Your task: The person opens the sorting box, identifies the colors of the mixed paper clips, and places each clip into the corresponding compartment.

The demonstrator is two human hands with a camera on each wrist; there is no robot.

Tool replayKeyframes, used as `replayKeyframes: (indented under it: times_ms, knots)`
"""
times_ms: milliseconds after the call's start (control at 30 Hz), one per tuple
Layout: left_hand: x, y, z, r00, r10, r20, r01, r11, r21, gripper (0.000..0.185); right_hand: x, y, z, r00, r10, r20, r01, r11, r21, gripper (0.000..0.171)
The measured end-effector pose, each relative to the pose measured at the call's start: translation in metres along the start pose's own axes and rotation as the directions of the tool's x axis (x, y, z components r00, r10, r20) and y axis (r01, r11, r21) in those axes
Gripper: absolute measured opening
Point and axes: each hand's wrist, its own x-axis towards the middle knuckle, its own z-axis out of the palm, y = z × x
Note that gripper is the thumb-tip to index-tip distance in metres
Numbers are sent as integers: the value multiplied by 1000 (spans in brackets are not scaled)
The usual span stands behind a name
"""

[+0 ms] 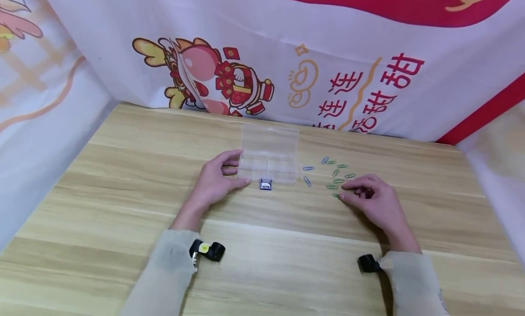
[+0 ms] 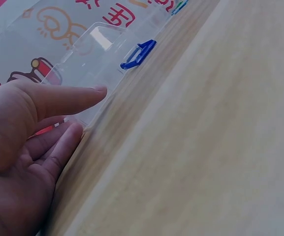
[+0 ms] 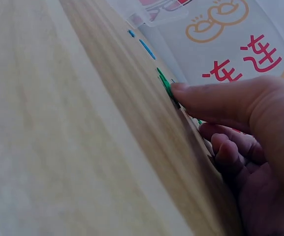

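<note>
A clear plastic compartment box (image 1: pixel 267 166) lies with its lid (image 1: pixel 270 139) raised at the back; a blue latch (image 1: pixel 265 184) is on its front edge. My left hand (image 1: pixel 213 179) holds the box's left end, thumb at the front corner and fingers along the side. In the left wrist view the thumb (image 2: pixel 78 98) overlaps the clear wall. My right hand (image 1: pixel 375 199) is low over the table, its fingers bent, thumb tip right at a green paper clip (image 1: pixel 335 195). A gap shows between thumb and index finger. Several green paper clips (image 1: pixel 338 181) lie just beyond.
Two blue paper clips (image 1: pixel 307 181) lie between the box and the green ones, and another blue clip (image 1: pixel 325 160) sits farther back. The wood-grain table (image 1: pixel 279 261) ends at a printed cloth (image 1: pixel 287 69) hanging behind it.
</note>
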Motion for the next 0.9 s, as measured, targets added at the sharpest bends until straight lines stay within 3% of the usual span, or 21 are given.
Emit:
replayKeyframes:
  times_ms: [400,700,900]
  knots:
    - [-2,-1,4,1000,1,22,-1,1000,0,82,-12,5,7,1000,-3,-28,2,1000,-24,14]
    - [-1,4,2,1000,25,2,-25,1000,-2,82,-9,1,3,998,-27,-52,25,999,-35,18]
    - [-2,4,-1,1000,13,1,-13,1000,-19,83,-4,-2,4,999,-41,-23,41,999,-18,18]
